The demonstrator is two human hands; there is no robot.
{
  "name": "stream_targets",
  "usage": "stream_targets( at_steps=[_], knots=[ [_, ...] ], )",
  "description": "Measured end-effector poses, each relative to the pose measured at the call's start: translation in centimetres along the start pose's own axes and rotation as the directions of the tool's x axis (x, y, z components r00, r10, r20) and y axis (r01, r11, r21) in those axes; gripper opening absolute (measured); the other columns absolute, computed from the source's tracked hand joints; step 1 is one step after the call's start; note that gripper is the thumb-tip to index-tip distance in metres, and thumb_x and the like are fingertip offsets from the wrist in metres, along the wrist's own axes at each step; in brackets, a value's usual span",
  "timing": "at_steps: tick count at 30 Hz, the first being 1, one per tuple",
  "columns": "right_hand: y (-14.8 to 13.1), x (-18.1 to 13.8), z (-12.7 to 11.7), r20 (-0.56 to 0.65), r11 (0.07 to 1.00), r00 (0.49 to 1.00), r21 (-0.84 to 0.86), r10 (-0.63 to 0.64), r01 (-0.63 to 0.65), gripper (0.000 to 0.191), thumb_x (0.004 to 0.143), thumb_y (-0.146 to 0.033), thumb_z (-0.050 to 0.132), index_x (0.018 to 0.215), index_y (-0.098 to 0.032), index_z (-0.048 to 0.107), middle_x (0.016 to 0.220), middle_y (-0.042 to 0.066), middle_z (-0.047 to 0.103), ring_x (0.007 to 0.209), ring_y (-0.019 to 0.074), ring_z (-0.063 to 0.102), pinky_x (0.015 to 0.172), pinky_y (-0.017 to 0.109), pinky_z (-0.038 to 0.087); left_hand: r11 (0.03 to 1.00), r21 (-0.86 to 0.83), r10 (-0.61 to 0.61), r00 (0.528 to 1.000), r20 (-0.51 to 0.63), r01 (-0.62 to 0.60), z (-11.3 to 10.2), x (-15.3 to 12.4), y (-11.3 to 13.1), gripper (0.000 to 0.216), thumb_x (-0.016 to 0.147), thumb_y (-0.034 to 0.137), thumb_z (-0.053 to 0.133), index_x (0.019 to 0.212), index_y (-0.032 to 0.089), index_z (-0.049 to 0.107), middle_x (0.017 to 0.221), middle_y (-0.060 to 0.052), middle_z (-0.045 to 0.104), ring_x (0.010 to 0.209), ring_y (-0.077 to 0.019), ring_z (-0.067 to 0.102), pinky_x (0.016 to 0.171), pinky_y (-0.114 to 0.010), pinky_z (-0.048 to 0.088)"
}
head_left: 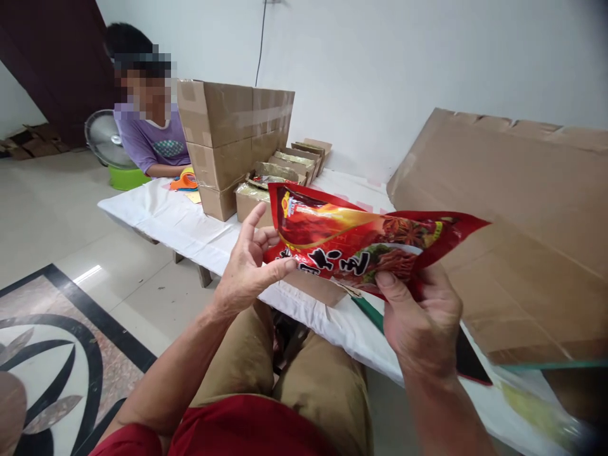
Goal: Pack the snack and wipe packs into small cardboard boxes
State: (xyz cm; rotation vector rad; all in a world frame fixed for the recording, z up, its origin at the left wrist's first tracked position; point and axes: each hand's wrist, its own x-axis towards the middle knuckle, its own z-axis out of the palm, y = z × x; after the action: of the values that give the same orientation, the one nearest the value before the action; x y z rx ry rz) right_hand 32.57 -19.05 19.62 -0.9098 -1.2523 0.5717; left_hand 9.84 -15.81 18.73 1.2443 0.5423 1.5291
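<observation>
A shiny red food packet (342, 244) with star anise and a dish of food printed on it is held up, tilted, above the table edge. My right hand (422, 316) grips its lower right part, thumb on the front and fingers behind. At the left end, my left hand (249, 266) has its thumb against the packet's lower corner and its fingers by the side edge, the index finger stretched out. Under the packet, a cardboard box (313, 285) is mostly hidden. Just beyond stands an open carton (256, 199) with packets partly visible inside.
Taped cardboard boxes (228, 136) are stacked on the white-covered table (166, 212). More open cartons (297, 161) stand in a row behind. A large cardboard piece (517, 234) leans at right. A co-worker (156, 136) sits far left near an orange tape dispenser (184, 180) and a fan (102, 139).
</observation>
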Motion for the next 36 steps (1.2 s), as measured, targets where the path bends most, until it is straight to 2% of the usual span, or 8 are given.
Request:
stream_targets(
  at_steps=[5, 11, 16, 19, 22, 27, 31, 36],
  knots=[
    [-0.2, 0.7, 4.3, 0.099, 0.991, 0.995, 0.136, 0.001, -0.014, 0.037, 0.085, -0.034, 0.083, 0.118, -0.025, 0.071, 0.11, 0.004, 0.079, 0.099, 0.021, 0.074, 0.089, 0.037, 0.064, 0.996, 0.046, 0.085, 0.993, -0.077, -0.082, -2.3, 0.6, 1.2, 0.098, 0.074, 0.035, 0.092, 0.154, 0.028, 0.035, 0.112, -0.005, 0.078, 0.1, -0.0239, 0.079, 0.091, -0.038, 0.063],
    [1.2, -1.1, 10.2, 0.311, 0.899, 0.932, 0.331, 0.184, -0.288, 0.048, 0.083, -0.035, 0.082, 0.128, -0.024, 0.067, 0.124, 0.005, 0.076, 0.107, 0.0203, 0.072, 0.095, 0.037, 0.062, 0.989, 0.079, 0.145, 0.941, -0.307, -0.126, -8.7, 0.1, 3.3, 0.079, 0.064, 0.022, 0.093, 0.133, 0.027, 0.056, 0.108, -0.002, 0.08, 0.088, -0.0209, 0.079, 0.071, -0.028, 0.064],
    [6.7, -3.2, 15.9, 0.431, 0.795, 0.835, 0.342, 0.341, -0.501, 0.039, 0.084, -0.04, 0.075, 0.117, -0.021, 0.071, 0.107, 0.005, 0.078, 0.097, 0.0205, 0.072, 0.076, 0.032, 0.064, 0.987, 0.152, 0.13, 0.82, -0.557, -0.053, -14.5, -1.2, 1.9, 0.072, 0.058, 0.015, 0.087, 0.124, 0.025, 0.058, 0.097, -0.001, 0.08, 0.075, -0.0178, 0.076, 0.062, -0.025, 0.061],
    [11.1, -4.2, 18.4, 0.39, 0.804, 0.811, 0.235, 0.437, -0.546, 0.037, 0.081, -0.041, 0.07, 0.11, -0.019, 0.071, 0.102, 0.006, 0.078, 0.092, 0.0207, 0.071, 0.072, 0.032, 0.063, 0.985, 0.148, 0.033, 0.762, -0.647, 0.084, -17.0, -1.4, -0.7, 0.08, 0.053, 0.017, 0.085, 0.127, 0.021, 0.055, 0.097, -0.002, 0.079, 0.073, -0.0181, 0.075, 0.063, -0.027, 0.061],
    [15.1, -5.1, 19.5, 0.338, 0.825, 0.81, 0.143, 0.479, -0.547, 0.046, 0.078, -0.037, 0.069, 0.12, -0.019, 0.068, 0.109, 0.007, 0.078, 0.091, 0.0206, 0.071, 0.074, 0.033, 0.063, 0.974, 0.109, -0.073, 0.729, -0.681, 0.199, -18.5, -1.3, -3.3, 0.091, 0.051, 0.018, 0.083, 0.135, 0.018, 0.05, 0.092, -0.002, 0.078, 0.072, -0.0181, 0.074, 0.064, -0.028, 0.059],
    [19.7, -5.6, 20.2, 0.29, 0.886, 0.848, 0.002, 0.444, -0.464, 0.051, 0.073, -0.026, 0.066, 0.123, -0.019, 0.068, 0.115, 0.007, 0.078, 0.104, 0.0242, 0.072, 0.099, 0.041, 0.058, 0.958, 0.107, -0.14, 0.757, -0.638, 0.267, -20.2, 0.0, -6.0, 0.1, 0.052, 0.02, 0.082, 0.144, 0.014, 0.044, 0.093, -0.002, 0.077, 0.074, -0.0175, 0.073, 0.067, -0.029, 0.059],
    [21.7, -4.8, 21.3, 0.164, 0.915, 0.905, -0.171, 0.393, -0.366, 0.058, 0.073, -0.027, 0.063, 0.13, -0.017, 0.064, 0.127, 0.014, 0.073, 0.121, 0.0313, 0.064, 0.113, 0.051, 0.046, 0.954, 0.184, -0.107, 0.841, -0.53, 0.237, -21.5, 2.6, -7.5, 0.101, 0.056, 0.022, 0.081, 0.149, 0.017, 0.042, 0.104, -0.005, 0.076, 0.083, -0.0184, 0.073, 0.068, -0.027, 0.058],
    [23.1, -3.0, 22.6, 0.039, 0.896, 0.957, -0.364, 0.287, -0.254, 0.072, 0.083, -0.032, 0.054, 0.151, -0.009, 0.044, 0.148, 0.025, 0.057, 0.137, 0.0343, 0.055, 0.118, 0.054, 0.041, 0.965, 0.203, -0.085, 0.925, -0.37, 0.169, -22.9, 7.4, -10.5, 0.099, 0.061, 0.03, 0.082, 0.151, 0.021, 0.039, 0.116, -0.008, 0.074, 0.093, -0.0218, 0.073, 0.072, -0.028, 0.059]
  ],
)
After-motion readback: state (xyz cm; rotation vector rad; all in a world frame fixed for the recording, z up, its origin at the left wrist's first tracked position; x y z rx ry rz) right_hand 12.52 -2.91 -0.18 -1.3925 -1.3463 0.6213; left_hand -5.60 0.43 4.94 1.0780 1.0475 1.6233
